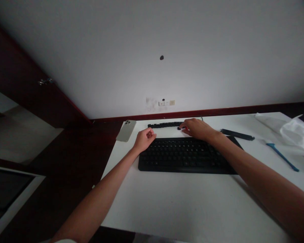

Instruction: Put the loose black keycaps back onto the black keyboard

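Observation:
A black keyboard [174, 155] lies flat on the white table. Over its upper left corner rests my left hand [145, 139], fingers curled in, with nothing visible in them. Behind the keyboard, a row of loose black keycaps [164, 125] runs along the table. My right hand [196, 129] is above the keyboard's back edge, its thumb and fingers pinched at the right end of that row. A small black keycap [179, 128] shows at the fingertips. Between them is a small red piece [186, 128], mostly hidden by the fingers.
A phone [126, 130] lies face down at the table's back left corner. Right of my right hand are a long black strip-like piece [237, 134], a blue plastic tool [282, 157] and crumpled white plastic [297, 131]. Wall sockets [167, 103] sit beyond the white table [182, 202].

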`<state>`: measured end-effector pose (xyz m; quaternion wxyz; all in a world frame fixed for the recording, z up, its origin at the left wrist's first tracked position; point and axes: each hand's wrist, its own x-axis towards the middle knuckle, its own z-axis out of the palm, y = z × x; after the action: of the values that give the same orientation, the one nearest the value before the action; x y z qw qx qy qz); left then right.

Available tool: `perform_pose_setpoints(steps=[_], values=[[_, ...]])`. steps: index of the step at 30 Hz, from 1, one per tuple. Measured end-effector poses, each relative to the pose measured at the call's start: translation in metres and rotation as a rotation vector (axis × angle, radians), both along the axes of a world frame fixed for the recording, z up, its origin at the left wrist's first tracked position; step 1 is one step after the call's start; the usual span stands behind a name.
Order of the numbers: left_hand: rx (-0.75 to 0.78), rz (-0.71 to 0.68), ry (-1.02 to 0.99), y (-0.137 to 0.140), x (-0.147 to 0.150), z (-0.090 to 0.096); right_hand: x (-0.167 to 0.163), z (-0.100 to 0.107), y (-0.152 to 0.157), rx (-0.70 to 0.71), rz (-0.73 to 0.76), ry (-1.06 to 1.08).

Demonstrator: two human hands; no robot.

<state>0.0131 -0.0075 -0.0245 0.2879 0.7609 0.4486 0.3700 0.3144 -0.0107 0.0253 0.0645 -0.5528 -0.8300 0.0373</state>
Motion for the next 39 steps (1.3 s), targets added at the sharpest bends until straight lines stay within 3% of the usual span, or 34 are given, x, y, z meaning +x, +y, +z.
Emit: perform_pose_setpoints(steps=[9,15,29,39], values=[[-0.001,0.005,0.018,-0.002,0.000,0.002,-0.006,-0.001,-0.001,0.002,0.048,-0.006],[0.002,0.003,0.012,-0.002,0.000,0.003,-0.012,-0.005,-0.004,0.024,0.004,-0.031],[-0.014,-0.006,0.008,-0.001,0.000,0.001,-0.012,0.008,-0.007,-0.136,-0.015,0.026],[-0.020,-0.005,0.035,-0.001,0.000,0.003,-0.003,0.007,-0.005,-0.112,0.108,0.105]])
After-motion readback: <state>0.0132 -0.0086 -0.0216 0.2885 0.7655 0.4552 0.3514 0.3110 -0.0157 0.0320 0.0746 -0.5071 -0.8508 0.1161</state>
